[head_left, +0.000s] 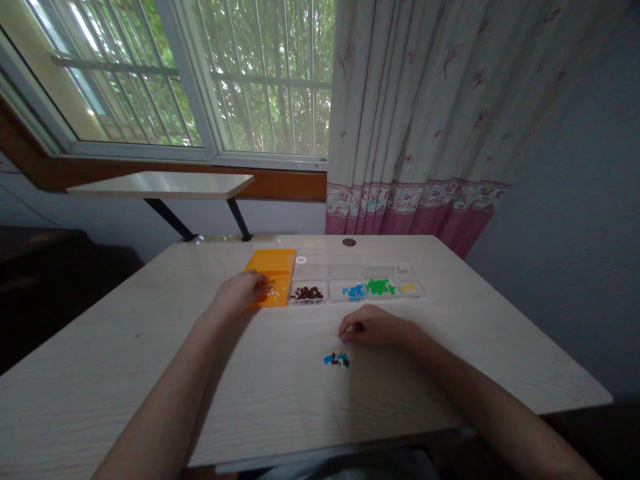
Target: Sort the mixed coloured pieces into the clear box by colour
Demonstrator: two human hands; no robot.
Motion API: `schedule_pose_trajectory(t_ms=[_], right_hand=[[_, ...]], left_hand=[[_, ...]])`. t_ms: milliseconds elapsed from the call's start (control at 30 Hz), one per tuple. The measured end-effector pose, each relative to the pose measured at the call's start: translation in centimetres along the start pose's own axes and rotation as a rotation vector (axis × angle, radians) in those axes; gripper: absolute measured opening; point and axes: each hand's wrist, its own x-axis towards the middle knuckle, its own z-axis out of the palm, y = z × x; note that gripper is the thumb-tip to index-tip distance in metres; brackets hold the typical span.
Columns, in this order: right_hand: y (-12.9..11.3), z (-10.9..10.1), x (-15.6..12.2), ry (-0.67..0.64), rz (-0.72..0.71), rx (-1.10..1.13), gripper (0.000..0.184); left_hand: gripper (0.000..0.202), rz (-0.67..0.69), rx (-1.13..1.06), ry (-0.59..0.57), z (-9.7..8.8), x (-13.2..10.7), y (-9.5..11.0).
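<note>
My left hand (243,291) is over the orange box (273,262) at the left end of the row, its fingers curled together beside small white pieces (275,291). Whatever those fingers hold is hidden. My right hand (373,326) hovers above the desk in a pinch. A tiny blue piece (344,342) shows just below its fingertips; whether they grip it is too small to tell. Just nearer to me lies a small cluster of blue, dark brown and pale toy bricks (337,360).
Clear lidded boxes right of the orange one hold dark brown bricks (307,293), blue bricks (355,291), green bricks (380,287) and yellow bricks (409,288). A raised shelf (165,185) on black legs stands at the desk's back left. Behind are a window and a curtain (415,133).
</note>
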Motion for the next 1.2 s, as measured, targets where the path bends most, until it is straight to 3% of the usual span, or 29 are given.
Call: schedule_pose_trajectory(t_ms=[133,300,433,533,667,933,1200], right_hand=[[0.1,0.0,0.0,-0.013,0.012,0.01,0.017],[0.3,0.1,0.1,0.008,0.071,0.059,0.013],[0.3,0.5,0.5,0.138,0.144,0.218,0.012],[0.3,0.9,1.0,0.263,0.227,0.443,0.021],[0.3,1.5,1.3,0.338,0.243,0.638,0.031],[0.3,1.8,1.3,0.371,0.226,0.604,0.033],[0.7,1.7,1.0,0.405,0.169,0.287,0.022]], left_hand=[[0.015,-0.006,0.008,-0.015,0.1,-0.2,0.4],[0.017,-0.006,-0.017,0.101,-0.4,-0.2,1.7],[0.022,0.068,-0.229,0.109,0.0,-0.4,5.5],[0.022,0.243,-0.393,-0.04,0.9,-1.2,9.3],[0.021,0.432,-0.445,-0.102,1.9,-2.4,12.7],[0.02,0.424,-0.5,-0.035,1.8,-2.8,13.0],[0.018,0.408,-0.487,-0.041,1.7,-2.7,13.1]])
